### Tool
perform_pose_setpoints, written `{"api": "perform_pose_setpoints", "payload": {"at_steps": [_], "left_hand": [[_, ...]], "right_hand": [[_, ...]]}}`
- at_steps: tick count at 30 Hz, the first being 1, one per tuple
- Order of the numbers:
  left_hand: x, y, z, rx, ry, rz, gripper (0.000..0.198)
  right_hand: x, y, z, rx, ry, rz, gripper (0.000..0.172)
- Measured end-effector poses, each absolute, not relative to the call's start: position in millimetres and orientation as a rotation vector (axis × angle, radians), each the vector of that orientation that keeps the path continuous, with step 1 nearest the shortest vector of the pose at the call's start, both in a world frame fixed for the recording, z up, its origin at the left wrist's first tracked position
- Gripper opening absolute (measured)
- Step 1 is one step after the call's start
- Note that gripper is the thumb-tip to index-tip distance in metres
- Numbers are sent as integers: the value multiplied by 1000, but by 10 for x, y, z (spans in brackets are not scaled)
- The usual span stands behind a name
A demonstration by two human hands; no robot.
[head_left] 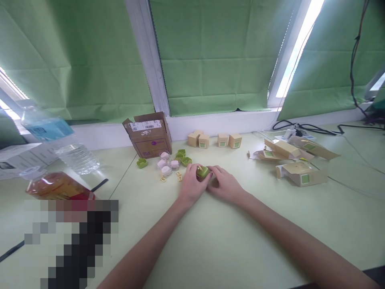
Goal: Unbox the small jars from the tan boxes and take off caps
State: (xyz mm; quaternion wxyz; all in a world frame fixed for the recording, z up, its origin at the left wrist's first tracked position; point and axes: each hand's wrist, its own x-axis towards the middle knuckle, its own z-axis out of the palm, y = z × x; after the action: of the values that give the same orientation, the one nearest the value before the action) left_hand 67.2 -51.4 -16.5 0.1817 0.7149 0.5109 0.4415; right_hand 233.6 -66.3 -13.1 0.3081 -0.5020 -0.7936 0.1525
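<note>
My left hand [191, 185] and my right hand [225, 184] meet in the middle of the pale table [210, 241], fingers curled around a small green plastic piece [203, 171] held between them. Just left of my hands lie several more green pieces [182, 157], one apart [141, 162], some pink and clear round parts [166, 163] and small yellow clips [179, 176].
An open brown cardboard box [148, 134] stands behind the parts. Several small tan boxes [222, 140] line the wall; flattened and folded ones [300, 172] lie at right with cables [303, 127]. Plastic bottles [64, 146] and a blurred patch sit at left.
</note>
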Motion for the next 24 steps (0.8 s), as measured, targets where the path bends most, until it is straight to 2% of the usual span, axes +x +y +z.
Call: {"api": "perform_pose_setpoints", "payload": {"at_steps": [3,8,13,19,24], "left_hand": [[745,-559,-162,1745,1222,1262,33],[765,-517,-146,1464,990,1235,36],[717,-484,-164,1557,998,1262,26],[702,-472,-232,1665,1124,1297,29],[689,-436,-222,1459,1066,1443,34]], "right_hand": [[2319,-680,-111,-1252,-2113,381,54],[2415,-585,-171,-1076,-2065,388,37],[2483,-522,-224,-1055,-2022,367,41],[2452,-547,-204,-1067,-2033,388,43],[2496,-524,-214,-1095,-1978,397,43]]}}
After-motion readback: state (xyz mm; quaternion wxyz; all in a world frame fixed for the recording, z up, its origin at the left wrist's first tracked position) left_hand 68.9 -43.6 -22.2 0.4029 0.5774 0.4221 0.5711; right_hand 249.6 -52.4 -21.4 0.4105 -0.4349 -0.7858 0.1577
